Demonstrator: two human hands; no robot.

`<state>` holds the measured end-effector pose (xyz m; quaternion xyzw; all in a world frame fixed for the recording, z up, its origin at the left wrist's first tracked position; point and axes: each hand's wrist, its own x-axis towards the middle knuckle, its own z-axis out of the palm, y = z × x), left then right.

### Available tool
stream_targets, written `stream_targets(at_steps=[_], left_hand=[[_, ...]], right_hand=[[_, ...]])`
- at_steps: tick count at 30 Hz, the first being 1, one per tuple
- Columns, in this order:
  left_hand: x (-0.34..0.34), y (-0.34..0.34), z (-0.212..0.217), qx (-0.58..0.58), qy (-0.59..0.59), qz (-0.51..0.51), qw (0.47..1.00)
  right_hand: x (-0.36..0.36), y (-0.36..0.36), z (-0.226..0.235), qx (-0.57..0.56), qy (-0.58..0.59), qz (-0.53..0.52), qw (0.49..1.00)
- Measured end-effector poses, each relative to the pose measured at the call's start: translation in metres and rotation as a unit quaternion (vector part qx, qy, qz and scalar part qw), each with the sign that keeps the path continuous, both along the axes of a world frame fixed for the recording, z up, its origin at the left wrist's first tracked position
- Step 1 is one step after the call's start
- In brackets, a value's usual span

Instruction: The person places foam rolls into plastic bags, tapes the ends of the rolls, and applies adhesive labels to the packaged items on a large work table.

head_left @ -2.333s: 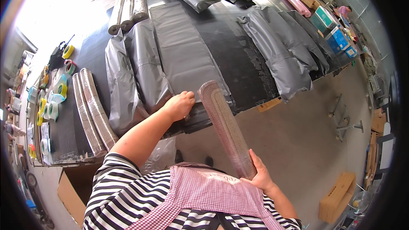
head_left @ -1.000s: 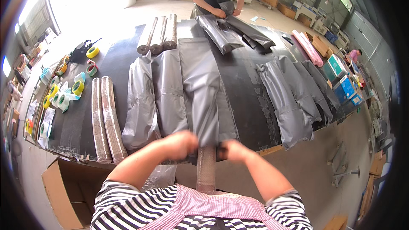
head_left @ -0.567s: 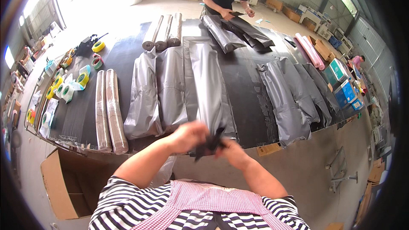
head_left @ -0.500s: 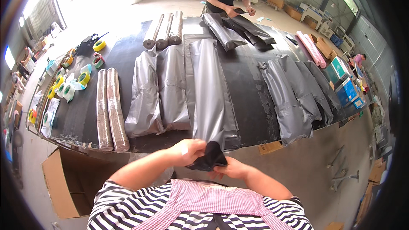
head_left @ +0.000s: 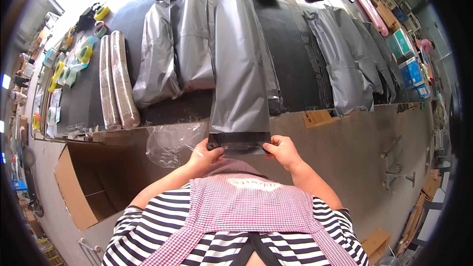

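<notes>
both near corners of the grey bag [head_left: 240, 69] are clamped between fingers, one by the left hand [head_left: 205, 152], one by the right hand [head_left: 284, 151]; its body stretches beyond them onto the table [head_left: 293, 71]. flattening the mouth seems the step; folding it would call for even tension.

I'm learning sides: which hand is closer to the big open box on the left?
Left. The left hand, gripping a grey bag, is right of the box; the right hand, at the bag's other side, is farther right.
</notes>
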<state>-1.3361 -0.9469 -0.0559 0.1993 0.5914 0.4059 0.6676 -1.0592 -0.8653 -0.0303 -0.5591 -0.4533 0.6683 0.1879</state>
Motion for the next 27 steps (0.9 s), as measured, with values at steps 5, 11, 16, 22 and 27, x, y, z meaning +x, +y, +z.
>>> stream_targets(at_steps=[5, 11, 16, 22, 27], left_hand=[[0.001, -0.01, 0.021, 0.36, 0.482, -0.013, 0.799], [0.056, 0.043, 0.053, 0.574, 0.449, -0.278, 0.626], [0.07, 0.054, 0.042, 0.505, 0.353, -0.257, 0.745], [0.032, 0.036, 0.037, 0.26, 0.122, -0.092, 0.953], [0.04, 0.043, 0.06, 0.481, 0.341, -0.234, 0.773]], right_hand=[[0.02, -0.024, -0.002, 0.041, 0.045, -0.019, 0.998], [0.001, -0.03, 0.019, 0.226, 0.01, 0.025, 0.974], [0.001, -0.025, 0.018, 0.475, -0.116, 0.076, 0.869], [0.007, -0.023, 0.009, 0.352, -0.04, 0.052, 0.934], [-0.008, -0.026, 0.023, 0.347, -0.016, 0.07, 0.935]])
